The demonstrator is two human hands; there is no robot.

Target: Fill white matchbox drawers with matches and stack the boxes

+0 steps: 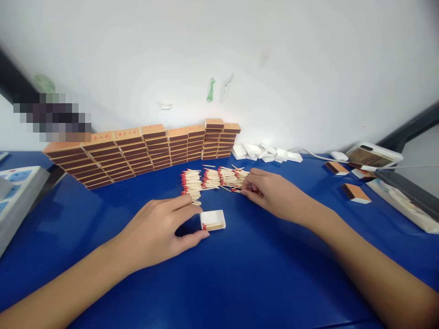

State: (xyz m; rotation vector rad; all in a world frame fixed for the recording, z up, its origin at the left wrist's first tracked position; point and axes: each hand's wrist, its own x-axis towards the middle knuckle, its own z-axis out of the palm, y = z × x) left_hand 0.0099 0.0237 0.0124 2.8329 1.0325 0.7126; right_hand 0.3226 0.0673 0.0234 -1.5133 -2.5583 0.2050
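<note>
A small white matchbox tray (213, 220) lies on the blue table (240, 274) with a few red-tipped matches in it. My left hand (161, 228) holds its left side between thumb and forefinger. Behind it lies a heap of loose red-tipped matches (212, 178). My right hand (270, 192) rests at the heap's right end, its fingers pinched on some matches there.
Stacked orange-topped matchboxes (137, 153) form a long row against the white wall. Several empty white trays (265, 152) lie to their right. Loose matchbox sleeves (356, 193) and a phone (373, 156) sit at the far right. A power strip (15, 192) is at the left edge.
</note>
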